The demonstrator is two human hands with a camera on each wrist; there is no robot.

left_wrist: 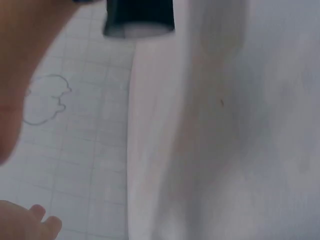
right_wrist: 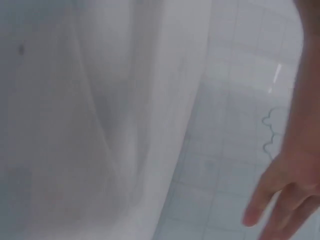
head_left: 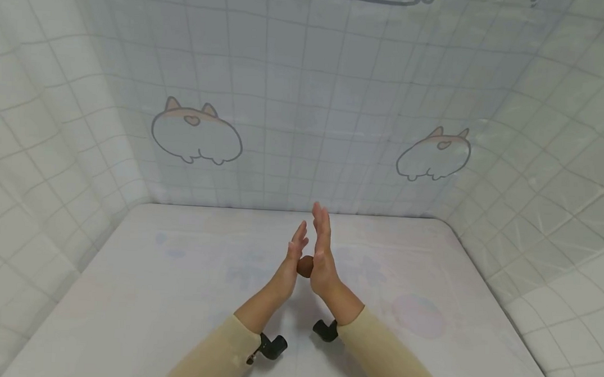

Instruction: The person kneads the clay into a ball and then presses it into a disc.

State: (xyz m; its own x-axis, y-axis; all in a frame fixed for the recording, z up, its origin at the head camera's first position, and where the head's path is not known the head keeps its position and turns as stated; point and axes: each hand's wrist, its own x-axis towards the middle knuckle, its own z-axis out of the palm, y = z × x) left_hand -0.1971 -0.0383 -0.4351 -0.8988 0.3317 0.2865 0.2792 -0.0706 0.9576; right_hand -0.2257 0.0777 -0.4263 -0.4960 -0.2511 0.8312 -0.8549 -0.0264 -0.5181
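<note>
In the head view a small round brown ball (head_left: 305,266), like clay or dough, sits between two facing palms above the table. My left hand (head_left: 289,264) touches it from the left with fingers extended up and forward. On its other side my right hand (head_left: 324,262) presses flat, its straight fingers reaching higher than the left ones. The palms tilt toward each other and partly cover the ball. Fingers (left_wrist: 30,222) show at the lower left corner of the left wrist view. A hand (right_wrist: 295,185) with spread fingers enters the right wrist view; neither wrist view shows the ball.
A pale table (head_left: 176,295) with faint coloured patches lies under the hands. Behind it and at both sides hangs a white gridded curtain (head_left: 306,98) with cartoon animals. Small black cameras (head_left: 273,347) sit at both wrists, beside the cream sleeves (head_left: 219,353).
</note>
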